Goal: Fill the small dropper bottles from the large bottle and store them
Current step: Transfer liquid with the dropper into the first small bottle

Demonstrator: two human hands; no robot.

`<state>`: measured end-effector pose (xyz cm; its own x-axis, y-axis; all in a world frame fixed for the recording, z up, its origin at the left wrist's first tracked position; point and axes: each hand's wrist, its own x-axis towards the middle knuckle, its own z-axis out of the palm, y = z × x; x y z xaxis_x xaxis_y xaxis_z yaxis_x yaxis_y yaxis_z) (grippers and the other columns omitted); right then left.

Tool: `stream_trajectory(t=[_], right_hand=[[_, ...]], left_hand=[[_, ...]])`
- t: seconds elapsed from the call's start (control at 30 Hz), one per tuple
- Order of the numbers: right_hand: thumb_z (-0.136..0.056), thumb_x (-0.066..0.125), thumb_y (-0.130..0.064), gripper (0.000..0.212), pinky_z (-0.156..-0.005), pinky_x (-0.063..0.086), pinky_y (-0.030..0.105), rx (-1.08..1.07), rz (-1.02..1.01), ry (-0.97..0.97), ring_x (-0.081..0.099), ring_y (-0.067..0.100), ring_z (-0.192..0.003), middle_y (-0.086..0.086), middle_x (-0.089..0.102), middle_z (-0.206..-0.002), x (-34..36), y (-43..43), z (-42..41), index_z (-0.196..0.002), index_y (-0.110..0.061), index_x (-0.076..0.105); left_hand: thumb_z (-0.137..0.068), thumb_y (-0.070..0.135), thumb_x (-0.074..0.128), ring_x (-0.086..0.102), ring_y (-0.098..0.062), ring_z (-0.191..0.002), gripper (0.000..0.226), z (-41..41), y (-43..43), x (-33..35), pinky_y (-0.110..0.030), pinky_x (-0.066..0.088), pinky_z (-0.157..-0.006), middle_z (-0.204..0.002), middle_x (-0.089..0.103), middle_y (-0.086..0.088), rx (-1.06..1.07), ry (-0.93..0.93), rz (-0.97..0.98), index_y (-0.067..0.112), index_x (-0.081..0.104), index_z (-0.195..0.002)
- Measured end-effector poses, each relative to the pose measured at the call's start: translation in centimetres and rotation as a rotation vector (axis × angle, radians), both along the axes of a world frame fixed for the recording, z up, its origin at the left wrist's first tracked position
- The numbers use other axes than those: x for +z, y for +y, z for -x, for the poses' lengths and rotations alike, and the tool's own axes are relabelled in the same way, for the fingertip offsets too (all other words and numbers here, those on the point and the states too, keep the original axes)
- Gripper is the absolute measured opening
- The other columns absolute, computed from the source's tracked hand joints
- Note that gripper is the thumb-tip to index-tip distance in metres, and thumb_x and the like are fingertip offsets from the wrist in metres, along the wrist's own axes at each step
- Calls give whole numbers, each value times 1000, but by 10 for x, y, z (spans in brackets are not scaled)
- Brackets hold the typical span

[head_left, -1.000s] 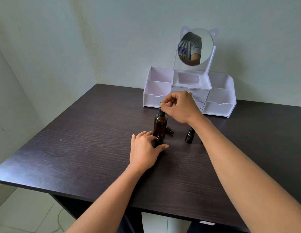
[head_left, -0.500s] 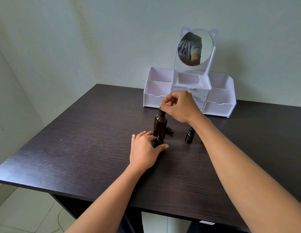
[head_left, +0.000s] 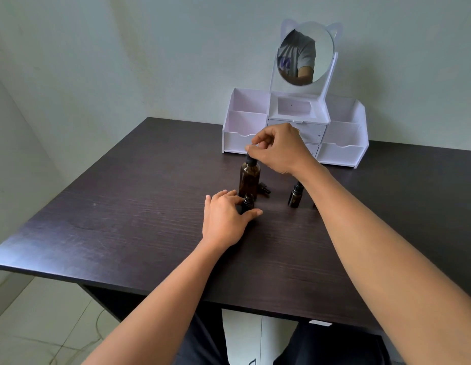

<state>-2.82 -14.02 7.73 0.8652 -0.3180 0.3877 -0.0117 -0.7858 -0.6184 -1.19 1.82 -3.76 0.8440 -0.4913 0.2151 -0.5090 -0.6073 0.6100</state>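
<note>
- The right grip (head_left: 279, 148) pinched the dropper top of the large bottle (head_left: 249, 177), which stood near the middle of the counter (head_left: 123, 206).
- The left grip (head_left: 226, 217) clasped an uncapped small bottle (head_left: 247, 204) just in front of it; a loose cap (head_left: 264, 188) lay behind.
- A second small bottle (head_left: 295, 198) stood capped, nearer the right edge.
- The organizer (head_left: 342, 151) at the back edge showed no bottles. Filling was judged to be at an early stage, and storing was not yet begun.

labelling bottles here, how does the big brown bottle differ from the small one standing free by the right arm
The large bottle is much taller and wider than the free small bottle. The right hand pinches the large bottle's dropper top; no hand holds the small one. Both are dark amber, upright on the table.
</note>
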Motion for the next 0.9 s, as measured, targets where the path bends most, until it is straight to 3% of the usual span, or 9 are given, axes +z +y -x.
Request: stream_trajectory(t=[0.13,0.33,0.73,0.9], right_hand=[[-84,70,-20,2,-62,43,15,-15,20,4,54,0,-59,-7,63,-69,-4,0,3,-83,-18,71],[-81,73,-20,4,-59,43,12,1,2,8,53,1,-58,-6,63,-68,-3,0,4,-82,-16,72],[-84,72,-19,4,-68,49,22,0,36,10,55,4,-62,-6,63,-69,-6,2,4,-82,-16,71],[-80,78,-32,18,-66,52,27,4,-21,5,55,7,-61,-3,63,-69,-5,3,4,-86,-15,72]], left_hand=[[-79,61,69,34,-18,-142,57,2,1,-3,-44,13,-120,-146,52,0,3,4,0,22,70,-122],[-80,61,68,32,-17,-144,61,2,0,-1,-44,10,-120,-148,49,0,13,14,-13,22,67,-126],[-79,62,68,32,-17,-144,63,2,0,-3,-45,9,-120,-148,48,1,17,15,-18,21,66,-127],[-79,63,68,31,-17,-144,64,1,-1,-2,-45,9,-120,-149,48,1,18,15,-26,22,65,-128]])
